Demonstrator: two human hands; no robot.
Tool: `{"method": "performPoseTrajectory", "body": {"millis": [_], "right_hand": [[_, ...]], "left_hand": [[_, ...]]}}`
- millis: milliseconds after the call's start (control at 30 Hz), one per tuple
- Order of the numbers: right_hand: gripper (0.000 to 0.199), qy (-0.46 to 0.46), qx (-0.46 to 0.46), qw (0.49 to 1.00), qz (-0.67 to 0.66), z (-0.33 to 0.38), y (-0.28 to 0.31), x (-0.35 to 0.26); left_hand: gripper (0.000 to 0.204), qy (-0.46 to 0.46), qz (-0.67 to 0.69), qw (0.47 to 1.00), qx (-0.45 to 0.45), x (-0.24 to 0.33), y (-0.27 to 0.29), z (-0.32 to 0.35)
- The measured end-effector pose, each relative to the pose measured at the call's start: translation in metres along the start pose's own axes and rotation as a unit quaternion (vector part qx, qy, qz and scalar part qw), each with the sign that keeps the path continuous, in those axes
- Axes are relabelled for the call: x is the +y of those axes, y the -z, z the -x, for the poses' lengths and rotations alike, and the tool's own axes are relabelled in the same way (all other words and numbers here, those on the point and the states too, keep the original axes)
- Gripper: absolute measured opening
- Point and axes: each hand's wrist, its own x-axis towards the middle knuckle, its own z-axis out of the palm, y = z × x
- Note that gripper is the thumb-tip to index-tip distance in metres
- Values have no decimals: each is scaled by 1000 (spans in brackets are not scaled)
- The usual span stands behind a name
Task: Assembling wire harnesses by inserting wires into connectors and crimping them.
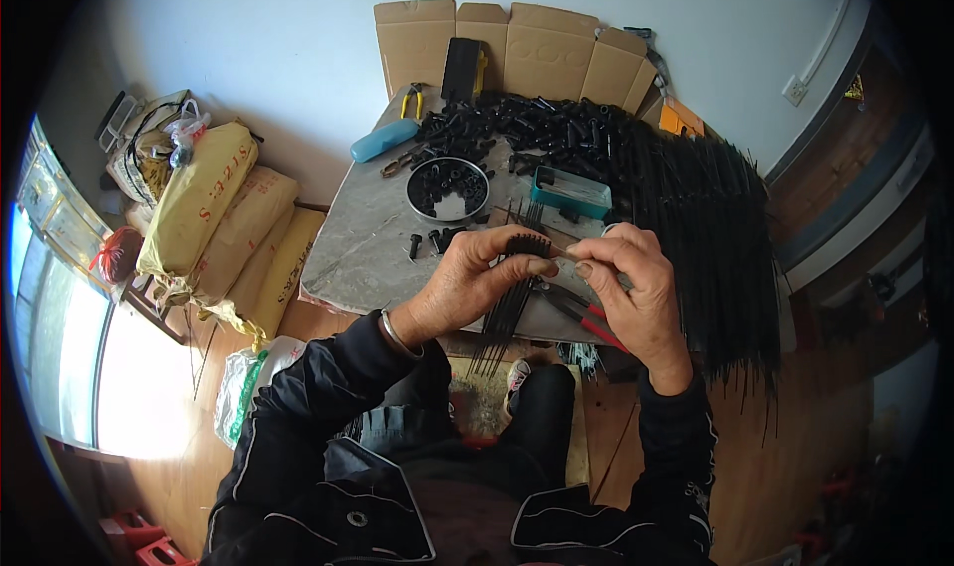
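at the far left, yellow sacks (214,223) are lying stacked on the floor beside the grey tabletop (363,253). on the tabletop a blue tube-shaped thing (384,140) is resting near its back edge, and a round metal bowl (448,189) is sitting with small black parts inside, a few loose black pieces lying just in front of it. the left hand (467,283) is curling shut around a bundle of thin black rods (512,293), their lower ends hanging down past the tabletop edge. the right hand (636,288) is pinching a thin rod at the top of that bundle between thumb and forefinger, close to the left thumb. red-handled pliers (586,318) are lying under the hands. a teal box (570,190) is sitting behind them, and a big heap of long black rods (706,238) is spreading out at the right.
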Motion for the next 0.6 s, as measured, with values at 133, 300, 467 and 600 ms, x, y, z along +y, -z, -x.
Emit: {"method": "performPoseTrajectory", "body": {"millis": [133,300,467,600], "right_hand": [[16,-7,3,1000,-3,0,0,-2],[19,84,23,990,110,-9,13,-14],[21,120,26,980,158,-15,17,-20],[22,128,29,978,163,-15,17,-19]], "left_hand": [[20,11,-1,1000,-16,4,-1,1],[20,17,-33,999,-12,3,-3,-1],[21,17,-24,1000,-8,2,-7,-3],[20,15,-3,1000,-8,1,-8,-5]]}}
